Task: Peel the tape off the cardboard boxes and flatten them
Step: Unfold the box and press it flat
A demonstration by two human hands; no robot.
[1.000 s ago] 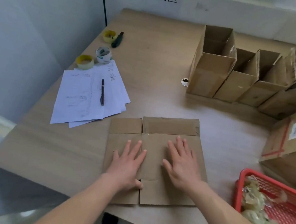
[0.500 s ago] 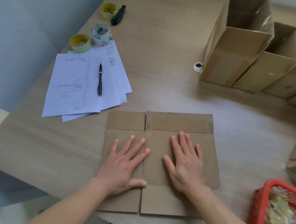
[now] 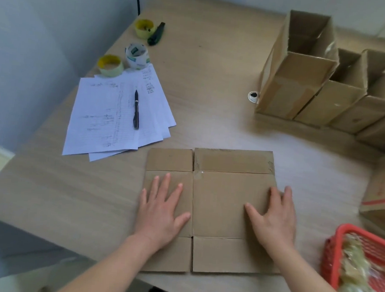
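Both hands lie on the flattened cardboard box (image 3: 214, 206), which rests flat at the near edge of the table (image 3: 214, 79). Left hand (image 3: 159, 214) is open, its fingers spread and straight, pressing on the narrow left panel. Right hand (image 3: 273, 220) is at the right edge of the wide panel; its thumb lies on top, and its fingers seem to bend over the edge, but I cannot tell if they really grip it.

To do this step well, I think the palms should press along the fold between the two panels so the cardboard does not spring up. A small rest of clear tape appears near the top of this fold and may need peeling.

Four upright open boxes (image 3: 305, 85) stand at the far right and are not yet flattened.
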